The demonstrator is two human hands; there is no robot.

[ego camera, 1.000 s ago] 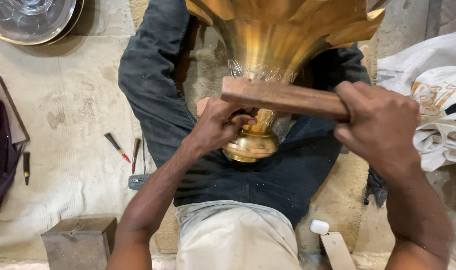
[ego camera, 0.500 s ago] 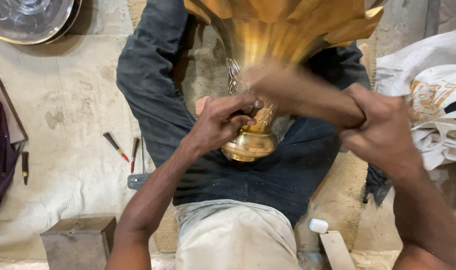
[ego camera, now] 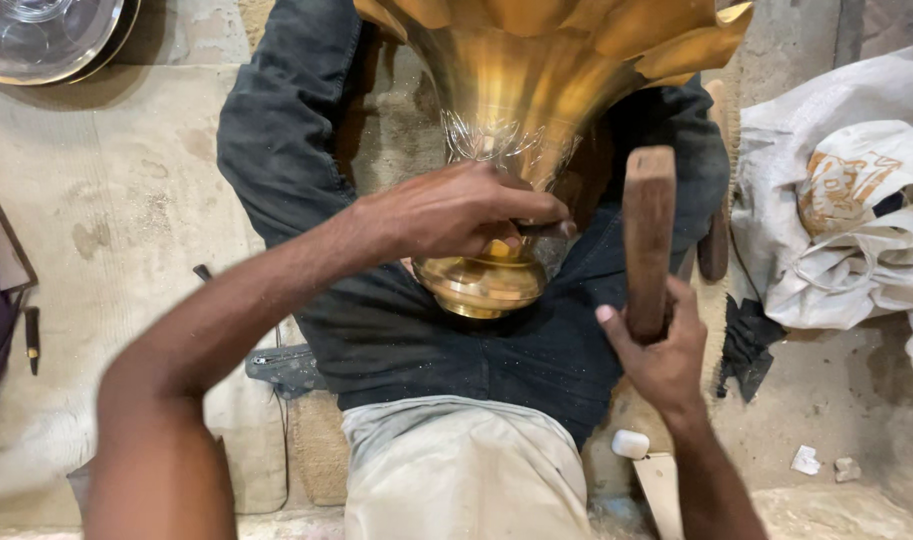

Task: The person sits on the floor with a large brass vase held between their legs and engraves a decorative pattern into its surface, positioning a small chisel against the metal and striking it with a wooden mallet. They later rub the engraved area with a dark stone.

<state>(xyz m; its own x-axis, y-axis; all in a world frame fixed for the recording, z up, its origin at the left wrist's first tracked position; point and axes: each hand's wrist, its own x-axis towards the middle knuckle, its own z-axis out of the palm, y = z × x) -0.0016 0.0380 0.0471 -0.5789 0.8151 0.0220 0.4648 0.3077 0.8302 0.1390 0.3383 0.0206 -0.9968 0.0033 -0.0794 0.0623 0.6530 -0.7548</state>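
Indoors, dusty concrete floor (ego camera: 106, 200), fluted golden brass vase (ego camera: 536, 90) lying across dark-trousered lap (ego camera: 476, 350), left hand (ego camera: 456, 210) grip clenched at its narrow neck, right hand (ego camera: 661, 350) grip clenched on upright wooden mallet (ego camera: 648, 230), crumpled white sacks (ego camera: 836, 200) right.

The flared vessel (ego camera: 536, 130) lies in the lap, rim far, base near. The left hand (ego camera: 456, 210) rests on its neck. The right hand (ego camera: 661, 350) sits right of the base, its wooden block (ego camera: 648, 235) pointing far. Cloth sacks (ego camera: 846, 200) lie far right; a metal plate (ego camera: 46, 35) far left.
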